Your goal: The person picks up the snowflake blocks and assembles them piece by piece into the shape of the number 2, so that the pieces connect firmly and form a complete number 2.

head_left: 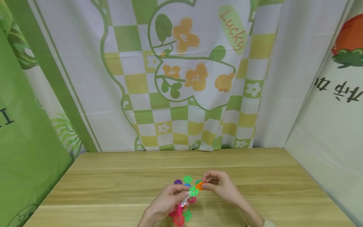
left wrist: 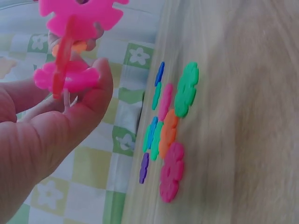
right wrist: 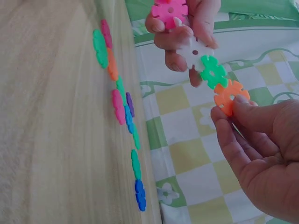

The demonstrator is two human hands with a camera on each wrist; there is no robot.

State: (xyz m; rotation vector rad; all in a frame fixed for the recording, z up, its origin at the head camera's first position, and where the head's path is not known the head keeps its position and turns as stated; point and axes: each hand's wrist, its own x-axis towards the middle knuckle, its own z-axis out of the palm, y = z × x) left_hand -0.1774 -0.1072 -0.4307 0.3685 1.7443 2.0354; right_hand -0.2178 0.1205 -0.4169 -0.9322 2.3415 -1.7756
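Observation:
My left hand [head_left: 165,201] grips a chain of plastic snowflake discs. A white disc [right wrist: 190,52] is between its fingers, and pink discs [right wrist: 168,13] join on behind it. The left wrist view shows a red disc [left wrist: 63,63] set crosswise among the pink ones. Beyond the white disc is a green disc [right wrist: 213,72], with an orange disc [right wrist: 225,96] at its outer edge. My right hand [head_left: 224,186] pinches that orange disc between thumb and fingertips. The orange and green discs touch; how deeply their slots interlock, I cannot tell.
Several loose discs lie flat on the wooden table [head_left: 113,183] beneath and beyond the hands, among them a purple disc [head_left: 178,182], a green disc [left wrist: 187,89] and a dark blue disc [right wrist: 140,195]. A patterned curtain [head_left: 181,119] hangs along the table's far edge.

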